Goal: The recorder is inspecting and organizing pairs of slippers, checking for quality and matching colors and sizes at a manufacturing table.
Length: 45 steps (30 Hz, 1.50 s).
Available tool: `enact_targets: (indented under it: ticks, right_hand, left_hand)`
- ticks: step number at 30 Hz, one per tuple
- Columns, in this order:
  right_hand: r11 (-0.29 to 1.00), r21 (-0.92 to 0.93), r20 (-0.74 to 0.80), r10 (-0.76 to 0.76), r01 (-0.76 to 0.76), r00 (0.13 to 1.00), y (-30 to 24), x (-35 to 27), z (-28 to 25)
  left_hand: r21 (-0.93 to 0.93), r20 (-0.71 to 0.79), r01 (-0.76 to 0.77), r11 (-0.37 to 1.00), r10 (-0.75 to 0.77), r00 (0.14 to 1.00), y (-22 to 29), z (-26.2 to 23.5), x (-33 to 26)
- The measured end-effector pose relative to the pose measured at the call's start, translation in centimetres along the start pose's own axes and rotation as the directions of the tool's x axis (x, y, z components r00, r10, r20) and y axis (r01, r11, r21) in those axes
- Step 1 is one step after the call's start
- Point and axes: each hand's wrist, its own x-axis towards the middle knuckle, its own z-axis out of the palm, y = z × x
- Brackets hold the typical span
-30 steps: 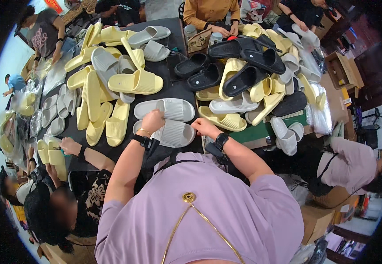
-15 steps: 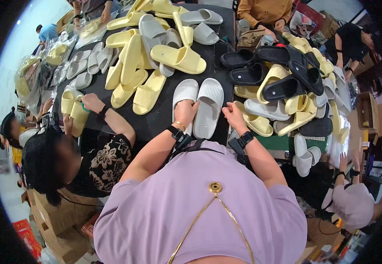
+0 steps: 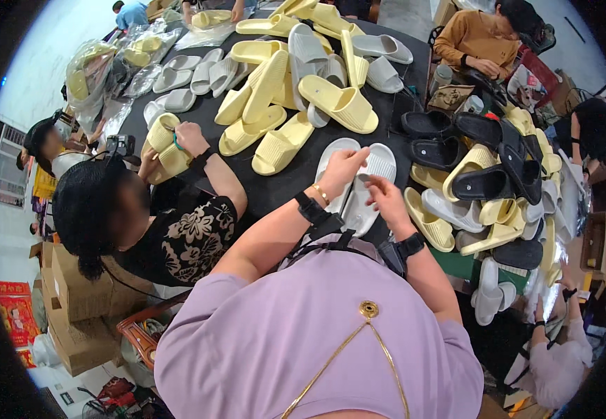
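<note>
Two white slippers (image 3: pixel 359 183) lie side by side, soles up, on the black counter (image 3: pixel 296 178), as a matched pair. The left hand (image 3: pixel 341 167) presses flat on them; the right hand (image 3: pixel 387 199) lies loosely on their near end, grip not clenched.

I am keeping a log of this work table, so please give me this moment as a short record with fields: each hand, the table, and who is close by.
left hand: the left hand rests on the pair of white slide sandals, fingers bent over one of them
right hand: the right hand touches the same pair from the near side
table: the black table carries heaps of yellow sandals, grey ones and black sandals
neighbour: the person on the left holds a yellow pair
</note>
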Motion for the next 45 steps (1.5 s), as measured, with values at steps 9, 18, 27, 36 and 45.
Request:
enact_targets:
  ticks: [9, 18, 27, 36, 45]
  right_hand:
    - [0.962, 0.256, 0.308, 0.013, -0.096, 0.951, -3.2, -1.0, 2.4]
    - [0.758, 0.645, -0.233, 0.081, 0.092, 0.969, -3.6, 0.3, -2.5]
    - [0.707, 0.701, -0.08, 0.208, -0.094, 0.975, -1.2, 0.9, -1.5]
    - [0.844, 0.348, 0.092, 0.402, -0.408, 0.911, -0.4, -0.6, -0.4]
    - [0.823, -0.164, 0.253, 0.568, -0.544, 0.783, 3.0, -3.4, 0.5]
  left_hand:
    - [-0.252, -0.057, -0.088, 0.964, 0.076, 0.995, 2.8, -0.1, -0.3]
    - [0.325, 0.139, -0.282, 0.903, 0.249, 0.958, -1.5, -5.1, -0.1]
    - [0.278, 0.435, -0.553, 0.785, 0.411, 0.801, 0.8, -1.3, -5.3]
    - [0.1, 0.068, -0.243, 0.965, 0.237, 0.969, 0.7, -2.9, -3.9]
    - [0.696, 0.228, -0.163, 0.699, 0.001, 0.974, -6.0, -6.1, -4.4]
